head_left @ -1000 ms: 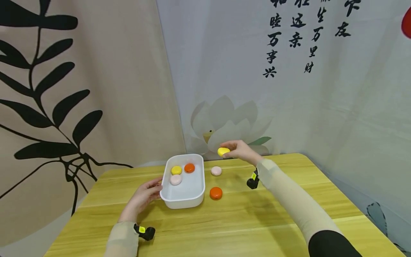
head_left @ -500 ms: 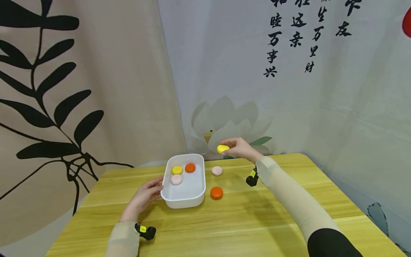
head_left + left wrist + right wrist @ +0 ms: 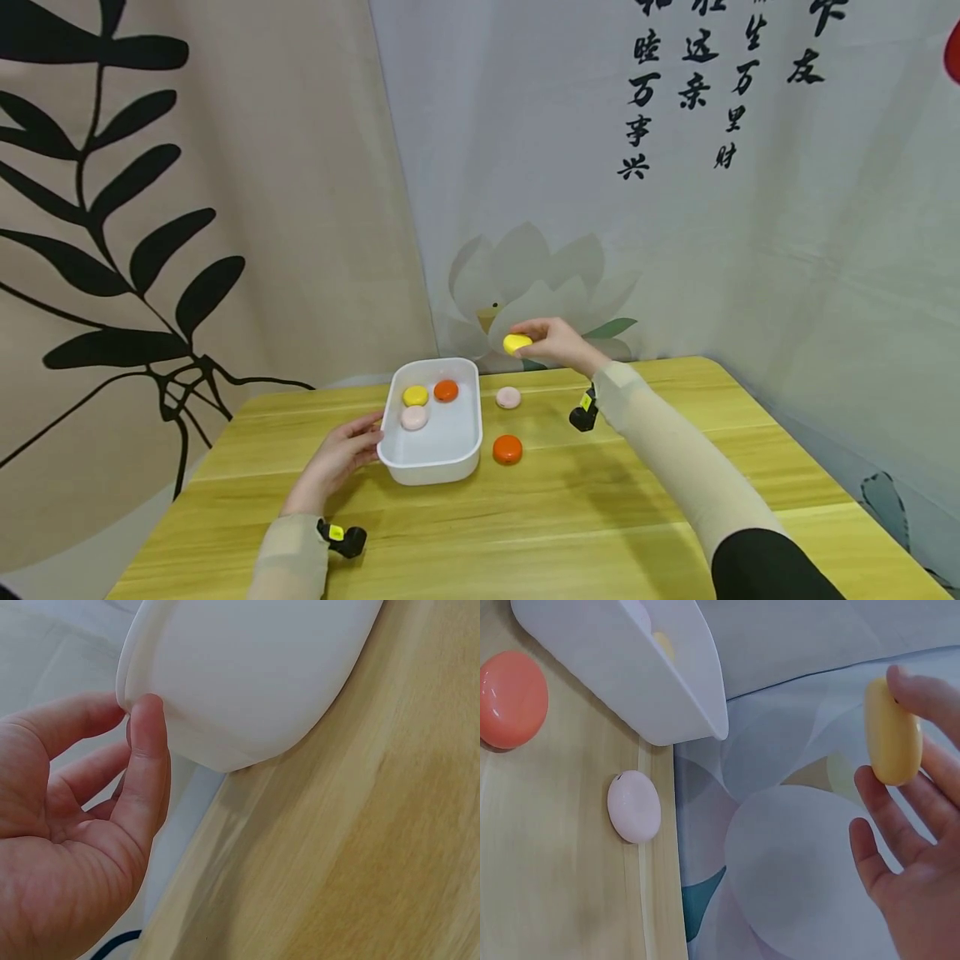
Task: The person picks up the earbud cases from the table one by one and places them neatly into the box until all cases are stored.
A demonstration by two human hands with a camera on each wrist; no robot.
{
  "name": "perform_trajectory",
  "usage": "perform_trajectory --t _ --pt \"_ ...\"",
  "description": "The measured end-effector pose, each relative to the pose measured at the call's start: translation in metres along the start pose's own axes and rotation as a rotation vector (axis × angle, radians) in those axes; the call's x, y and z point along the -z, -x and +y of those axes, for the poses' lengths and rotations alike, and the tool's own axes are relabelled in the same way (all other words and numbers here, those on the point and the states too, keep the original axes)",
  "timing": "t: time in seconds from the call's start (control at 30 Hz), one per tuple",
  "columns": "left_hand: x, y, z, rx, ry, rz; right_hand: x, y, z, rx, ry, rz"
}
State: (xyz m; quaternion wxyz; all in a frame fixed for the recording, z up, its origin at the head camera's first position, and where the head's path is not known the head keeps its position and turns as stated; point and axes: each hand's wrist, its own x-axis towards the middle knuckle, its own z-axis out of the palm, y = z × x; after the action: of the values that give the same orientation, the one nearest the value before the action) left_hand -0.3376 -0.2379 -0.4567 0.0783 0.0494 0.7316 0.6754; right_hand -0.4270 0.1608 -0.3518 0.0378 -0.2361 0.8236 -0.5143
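In the head view, my right hand (image 3: 558, 343) pinches a smooth yellow oval piece (image 3: 517, 344) between thumb and fingers, raised above the back edge of the table. The right wrist view shows this yellow piece (image 3: 892, 735) edge-on against the curtain. At the left wall of a white rectangular tub (image 3: 431, 474), my left hand (image 3: 341, 454) grips the rim with thumb and finger, as the left wrist view shows on the tub (image 3: 247, 675). Inside lie another yellow piece (image 3: 416, 396), an orange piece (image 3: 446, 390) and a pale pink piece (image 3: 414, 417).
Right of the tub, a pale pink piece (image 3: 508, 397) lies near the back of the wooden table (image 3: 450, 542), and a larger orange piece (image 3: 507, 450) lies closer to the front. A printed curtain (image 3: 525, 167) hangs right behind the table's back edge.
My right hand has risen slightly and drifted a little to the left with the yellow piece. The left hand and the tub have kept their places.
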Motion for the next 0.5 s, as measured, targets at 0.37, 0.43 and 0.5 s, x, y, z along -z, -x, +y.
perform_trajectory --t 0.37,0.43,0.5 --pt "-0.0007 -0.0011 -0.0003 0.000 0.002 0.015 -0.0044 -0.0050 0.0015 -0.007 0.013 -0.019" --pt "-0.0006 -0.0010 -0.0005 -0.001 0.002 0.014 -0.0064 -0.0060 0.0011 -0.006 0.013 -0.017" --pt "-0.0006 -0.0009 -0.0006 -0.001 0.003 0.016 -0.0077 -0.0072 0.0006 -0.003 0.016 -0.017"
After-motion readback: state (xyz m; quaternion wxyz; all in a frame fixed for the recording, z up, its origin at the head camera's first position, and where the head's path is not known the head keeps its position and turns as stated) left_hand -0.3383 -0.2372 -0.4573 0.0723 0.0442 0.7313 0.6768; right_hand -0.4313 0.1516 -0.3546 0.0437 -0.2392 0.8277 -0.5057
